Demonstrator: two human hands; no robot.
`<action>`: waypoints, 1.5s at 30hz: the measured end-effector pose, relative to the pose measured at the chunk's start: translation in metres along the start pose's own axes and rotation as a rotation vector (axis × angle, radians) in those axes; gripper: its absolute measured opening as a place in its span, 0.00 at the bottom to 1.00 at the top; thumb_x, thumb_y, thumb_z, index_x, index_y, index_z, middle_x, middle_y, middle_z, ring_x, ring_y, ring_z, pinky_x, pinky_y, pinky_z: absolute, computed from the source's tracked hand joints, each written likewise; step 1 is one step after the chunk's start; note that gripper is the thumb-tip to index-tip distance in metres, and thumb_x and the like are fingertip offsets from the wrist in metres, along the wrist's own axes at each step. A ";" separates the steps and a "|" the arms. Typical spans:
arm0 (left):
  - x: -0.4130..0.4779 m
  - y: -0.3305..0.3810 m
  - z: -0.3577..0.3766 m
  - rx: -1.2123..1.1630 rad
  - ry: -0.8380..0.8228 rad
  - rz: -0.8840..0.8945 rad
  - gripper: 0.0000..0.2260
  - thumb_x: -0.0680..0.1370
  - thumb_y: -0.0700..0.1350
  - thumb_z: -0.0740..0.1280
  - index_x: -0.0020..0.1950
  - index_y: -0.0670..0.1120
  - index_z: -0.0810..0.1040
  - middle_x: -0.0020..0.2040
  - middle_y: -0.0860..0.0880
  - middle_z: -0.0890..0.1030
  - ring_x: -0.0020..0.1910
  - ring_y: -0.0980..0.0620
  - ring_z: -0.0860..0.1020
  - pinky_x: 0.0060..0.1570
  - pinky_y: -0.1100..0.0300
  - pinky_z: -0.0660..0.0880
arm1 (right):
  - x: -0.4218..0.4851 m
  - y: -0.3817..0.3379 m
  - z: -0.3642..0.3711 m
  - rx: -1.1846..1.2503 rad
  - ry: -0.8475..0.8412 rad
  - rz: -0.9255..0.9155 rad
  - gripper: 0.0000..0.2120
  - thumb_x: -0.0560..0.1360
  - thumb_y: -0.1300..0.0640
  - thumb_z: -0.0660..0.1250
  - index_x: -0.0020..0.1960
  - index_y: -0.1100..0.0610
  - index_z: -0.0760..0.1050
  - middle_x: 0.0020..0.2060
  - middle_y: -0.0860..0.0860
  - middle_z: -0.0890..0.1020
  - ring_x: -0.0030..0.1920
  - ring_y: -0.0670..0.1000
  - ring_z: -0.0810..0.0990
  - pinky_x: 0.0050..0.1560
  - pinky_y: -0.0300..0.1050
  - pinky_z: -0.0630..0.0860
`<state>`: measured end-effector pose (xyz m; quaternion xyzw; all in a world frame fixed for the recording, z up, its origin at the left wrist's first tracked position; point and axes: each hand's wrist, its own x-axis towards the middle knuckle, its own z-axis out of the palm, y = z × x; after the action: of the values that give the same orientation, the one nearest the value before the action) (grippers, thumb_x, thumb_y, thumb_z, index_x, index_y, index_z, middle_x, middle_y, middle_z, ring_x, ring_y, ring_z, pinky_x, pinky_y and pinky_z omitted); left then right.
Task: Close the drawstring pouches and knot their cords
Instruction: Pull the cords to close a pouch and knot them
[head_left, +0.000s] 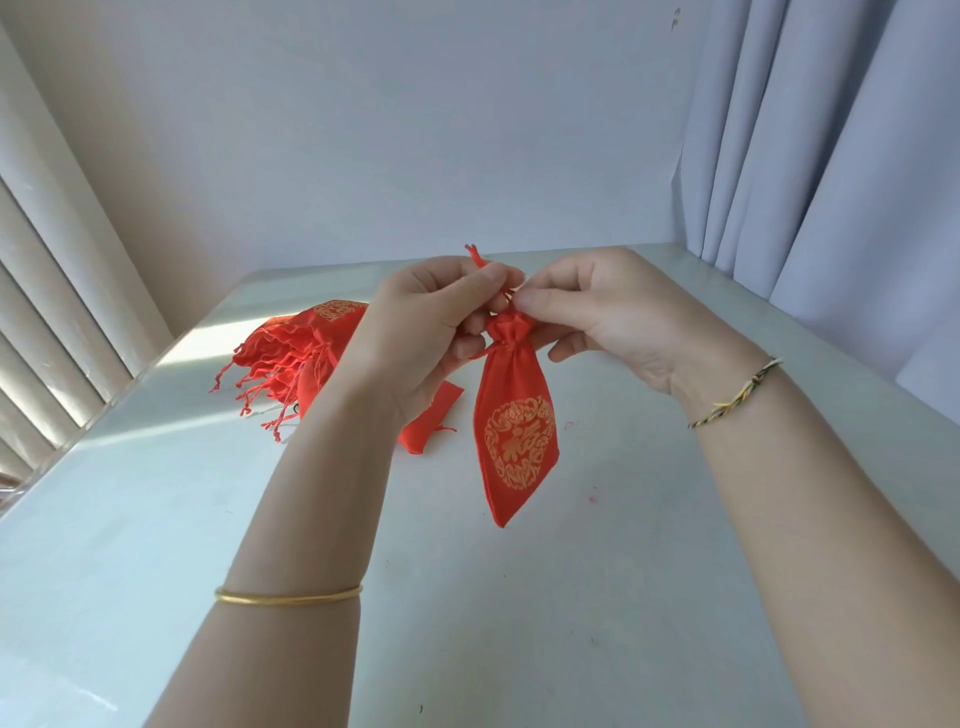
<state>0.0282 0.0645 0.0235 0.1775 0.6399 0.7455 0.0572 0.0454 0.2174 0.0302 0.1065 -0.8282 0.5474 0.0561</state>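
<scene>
A red drawstring pouch (519, 441) with a gold round emblem hangs in the air above the white table (156, 519), its mouth gathered tight. My left hand (431, 322) pinches the red cord (475, 255) above the gathered mouth, and a knotted cord end sticks up past the thumb. My right hand (597, 312) pinches the cord at the mouth from the other side, thumb against forefinger. A heap of red pouches (296, 353) with loose cords lies on the table to the left, behind my left hand. One more red pouch (431, 421) lies flat under my left wrist, partly hidden.
A white wall (415, 130) closes off the table at the back. Pale curtains (831, 156) hang at the right, and a window frame (52, 312) runs along the left edge. Small red thread scraps (591, 499) lie on the table right of the pouch.
</scene>
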 end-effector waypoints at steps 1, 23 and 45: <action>0.000 0.000 0.000 -0.001 0.011 0.000 0.08 0.79 0.39 0.63 0.42 0.41 0.80 0.32 0.48 0.74 0.24 0.59 0.67 0.24 0.70 0.66 | 0.000 0.001 -0.001 0.026 0.024 0.004 0.06 0.76 0.59 0.65 0.41 0.56 0.78 0.40 0.53 0.83 0.38 0.50 0.83 0.37 0.40 0.75; -0.003 -0.002 0.000 0.300 0.013 0.137 0.10 0.75 0.29 0.63 0.48 0.43 0.77 0.36 0.46 0.76 0.31 0.53 0.76 0.31 0.66 0.73 | 0.003 0.009 0.002 -0.089 -0.088 -0.006 0.08 0.77 0.59 0.58 0.45 0.56 0.76 0.38 0.51 0.77 0.37 0.47 0.76 0.33 0.41 0.67; 0.004 -0.017 0.005 0.978 0.194 0.668 0.05 0.72 0.39 0.66 0.45 0.44 0.81 0.44 0.53 0.72 0.41 0.51 0.74 0.41 0.53 0.74 | 0.005 0.016 0.003 0.170 -0.107 0.027 0.12 0.74 0.68 0.58 0.45 0.57 0.77 0.34 0.54 0.77 0.29 0.47 0.73 0.27 0.38 0.66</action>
<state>0.0235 0.0730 0.0080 0.3057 0.8206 0.3552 -0.3271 0.0365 0.2200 0.0153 0.1285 -0.7820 0.6099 -0.0049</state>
